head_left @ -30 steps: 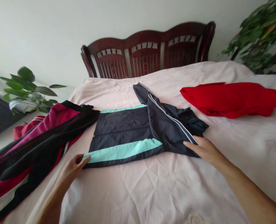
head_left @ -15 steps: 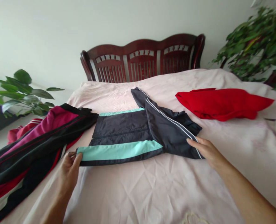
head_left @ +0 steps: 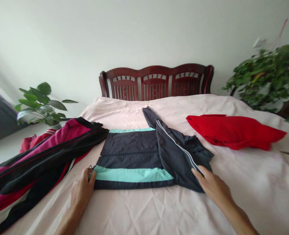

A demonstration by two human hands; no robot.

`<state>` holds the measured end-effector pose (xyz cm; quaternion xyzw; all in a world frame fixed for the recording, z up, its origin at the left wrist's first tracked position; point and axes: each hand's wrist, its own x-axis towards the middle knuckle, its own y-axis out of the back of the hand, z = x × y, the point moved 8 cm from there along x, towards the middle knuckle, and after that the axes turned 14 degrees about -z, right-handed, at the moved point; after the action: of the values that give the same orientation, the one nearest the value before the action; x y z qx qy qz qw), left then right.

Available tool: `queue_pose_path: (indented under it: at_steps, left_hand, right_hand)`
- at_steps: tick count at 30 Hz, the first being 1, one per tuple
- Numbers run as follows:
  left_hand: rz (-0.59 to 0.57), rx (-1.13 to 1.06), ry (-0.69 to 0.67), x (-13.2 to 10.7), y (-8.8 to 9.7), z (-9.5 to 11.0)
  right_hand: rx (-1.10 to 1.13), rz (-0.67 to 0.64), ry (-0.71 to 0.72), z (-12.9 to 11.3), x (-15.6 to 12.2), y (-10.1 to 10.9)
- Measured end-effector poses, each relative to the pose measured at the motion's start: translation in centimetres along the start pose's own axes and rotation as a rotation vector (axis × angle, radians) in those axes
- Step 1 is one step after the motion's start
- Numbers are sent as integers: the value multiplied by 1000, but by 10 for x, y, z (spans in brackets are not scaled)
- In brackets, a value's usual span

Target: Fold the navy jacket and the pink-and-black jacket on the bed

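A dark jacket (head_left: 132, 142) with mint-green bands and white piping lies spread on the pale pink bed cover. My left hand (head_left: 83, 187) pinches its near left corner at the hem, where a dark drawcord loop sticks out. On the other side, my right hand (head_left: 211, 182) grips the striped sleeve (head_left: 175, 147) near its shoulder fold, thumb on top and the other fingers hidden beneath the cloth. Both sleeves are laid toward the right, one angled over the jacket's body. The zip runs across the middle of the dark body.
Black and magenta clothes (head_left: 49, 156) lie close to my left arm. A bunched red garment (head_left: 235, 132) rests at the right. Beyond the pink cover (head_left: 154, 212) stands a dark wooden headboard (head_left: 156, 83), with leafy plants (head_left: 269, 78) at either side.
The camera has tilted up, so everything sits lower in view. Both hands keep hold of the jacket; its near edge now lies a little straighter and flatter on the bed.
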<state>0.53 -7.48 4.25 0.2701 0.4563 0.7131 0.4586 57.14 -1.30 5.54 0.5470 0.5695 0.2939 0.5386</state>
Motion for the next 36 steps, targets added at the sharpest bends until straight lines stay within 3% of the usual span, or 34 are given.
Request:
queue_pose_path:
  at_steps: [6, 12, 18, 22, 24, 26, 27, 29, 32, 34, 36]
  left_hand:
    - [-36, 68, 96, -5, 1, 0]
    - [-109, 121, 63, -10, 1, 1]
    - [-95, 124, 24, -14, 4, 1]
    - [-147, 136, 39, -6, 2, -4]
    - [-113, 185, 79, -5, 5, -3]
    - [28, 267, 68, -10, 14, 13]
    - [107, 302, 10, -16, 16, 28]
    - [183, 333, -236, -30, 6, 69]
    - [35, 359, -697, -53, -37, 124]
    - [-55, 394, -841, -58, -62, 133]
    - [-61, 408, -824, -50, -74, 123]
  right_hand:
    - [-120, 133, -26, -9, 2, 13]
    - [-217, 125, -5, -16, 11, 2]
    - [-179, 144, -26, -16, 15, 17]
    - [-204, 129, 3, -15, 22, 17]
    - [-220, 174, 30, -18, 22, 19]
    - [-245, 318, 91, -29, 15, 27]
    - [-254, 401, 152, -38, 9, 30]
    - [-264, 501, 337, -63, -1, 28]
    - [-307, 433, 634, -93, 0, 2]
    - [-343, 353, 664, -94, 14, -15]
    - [-348, 300, 587, -82, 34, -24]
